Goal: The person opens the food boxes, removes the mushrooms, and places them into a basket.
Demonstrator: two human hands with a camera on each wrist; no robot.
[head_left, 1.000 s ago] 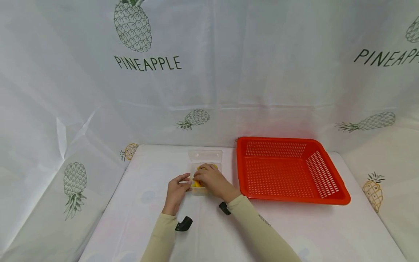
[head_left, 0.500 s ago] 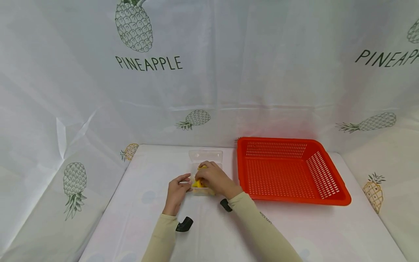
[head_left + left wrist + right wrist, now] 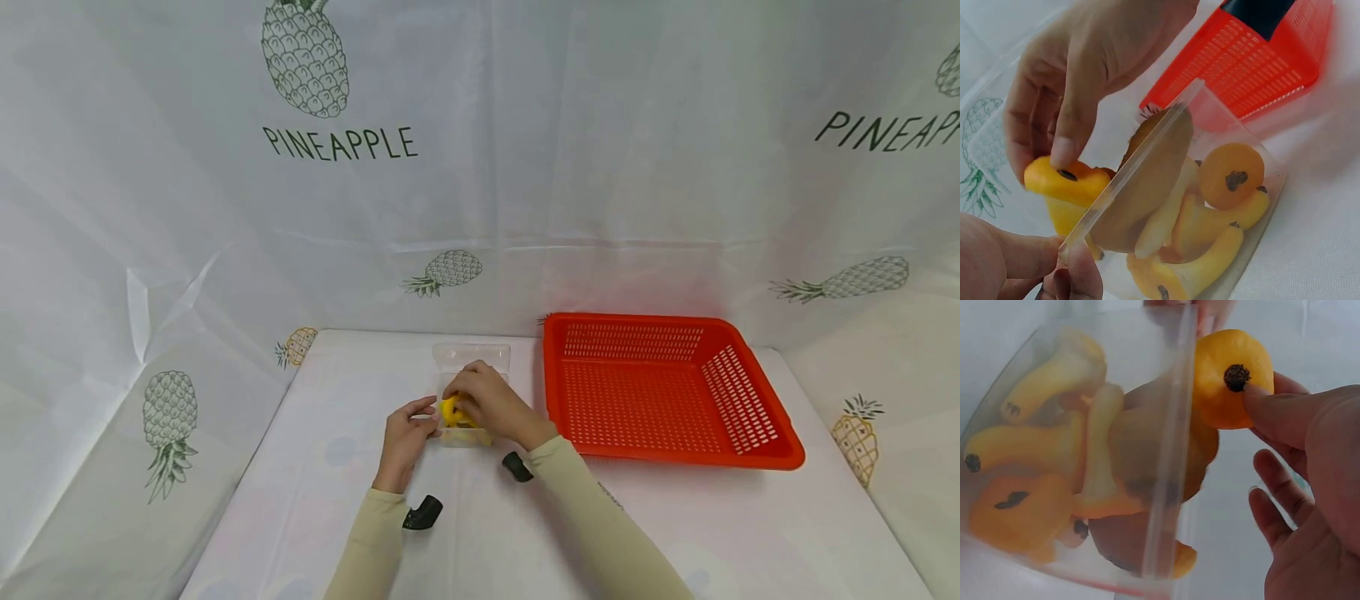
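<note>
A clear plastic box (image 3: 467,437) with its lid (image 3: 471,357) folded back stands in front of me. My left hand (image 3: 405,446) pinches the box's left rim between thumb and finger, clearest in the left wrist view. Over the box's opening my right hand (image 3: 487,406) pinches a yellow-orange fruit-shaped piece (image 3: 1229,378) with a dark round spot; its exact kind is unclear. Through the wall show several banana-shaped yellow pieces (image 3: 1216,259), a rounder orange piece (image 3: 1232,172) and a large brown piece (image 3: 1154,447).
To the right of the box sits a red perforated plastic basket (image 3: 630,408). Black devices (image 3: 423,512) are on both wrists. A white sheet with pineapple prints (image 3: 307,62) hangs behind and at the sides; the table (image 3: 337,392) is covered in white.
My right hand has shifted slightly up, and the yellow-orange piece now shows more plainly under its fingers. The left hand stays at the box rim. Box and basket have not moved.
</note>
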